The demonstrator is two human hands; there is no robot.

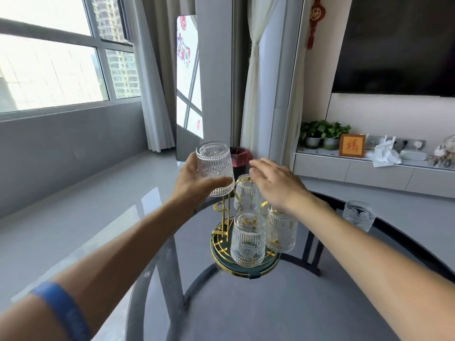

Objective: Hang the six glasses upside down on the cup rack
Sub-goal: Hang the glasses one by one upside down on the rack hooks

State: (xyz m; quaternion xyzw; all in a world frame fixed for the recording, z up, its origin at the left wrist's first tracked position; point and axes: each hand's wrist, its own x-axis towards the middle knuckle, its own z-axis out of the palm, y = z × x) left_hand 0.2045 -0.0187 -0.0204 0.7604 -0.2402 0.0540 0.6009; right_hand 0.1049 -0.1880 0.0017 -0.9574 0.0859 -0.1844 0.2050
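The gold cup rack (222, 212) stands on a round green and gold base (246, 269) in the middle of the glass table. Three ribbed clear glasses hang on it upside down: one in front (248, 239), one on the right (282, 230), one at the back (246, 193). My left hand (194, 180) holds another ribbed glass (215, 167) upside down, just above the rack's left pegs. My right hand (275, 183) hovers flat over the rack's top, fingers apart, holding nothing. One more glass (358, 215) stands upright on the table at the right.
The round glass table (246, 311) has a dark rim and grey legs below. Behind the rack on the floor stands a bin with a pink liner (241, 156). A low cabinet (369, 171) with plants and a frame runs along the right wall.
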